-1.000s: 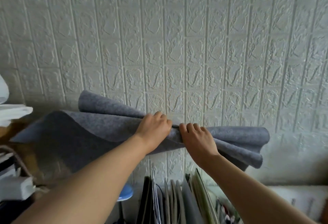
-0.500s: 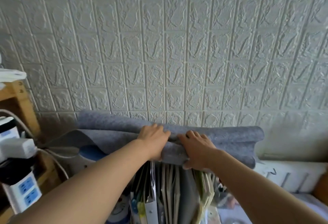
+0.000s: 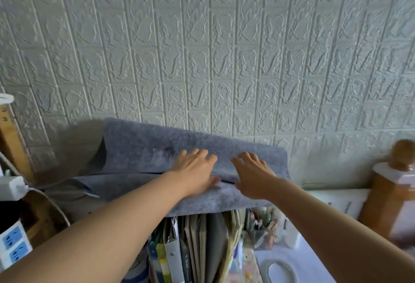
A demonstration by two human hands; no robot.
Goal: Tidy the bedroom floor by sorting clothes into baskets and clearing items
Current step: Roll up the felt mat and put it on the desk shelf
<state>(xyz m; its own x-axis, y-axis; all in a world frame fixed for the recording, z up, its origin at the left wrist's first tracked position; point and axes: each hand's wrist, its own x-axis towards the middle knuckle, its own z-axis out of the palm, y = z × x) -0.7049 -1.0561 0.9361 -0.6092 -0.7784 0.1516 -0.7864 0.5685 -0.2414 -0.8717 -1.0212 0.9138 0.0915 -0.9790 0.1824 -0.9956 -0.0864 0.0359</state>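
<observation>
A soft, fuzzy grey felt mat, folded over itself, lies atop upright binders and folders against the embossed white brick-pattern wall. The left hand and right hand press flat on it, fingers straight and spread, gripping nothing.

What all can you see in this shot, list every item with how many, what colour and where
felt mat: one, grey, folded, lying on top of the upright folders against the wall
folders and binders: several, grey, beige and blue, standing upright below the mat
wall panels: white, brick-embossed, across the background
wooden post: one, brown with a round knob, far right
power strip: one, white with blue labels, lower left
adapter: one, white, with a cable, left edge
tape roll: one, pale, bottom right
left hand: fingers straight, pressing flat on the mat
right hand: fingers spread, resting on the mat
</observation>
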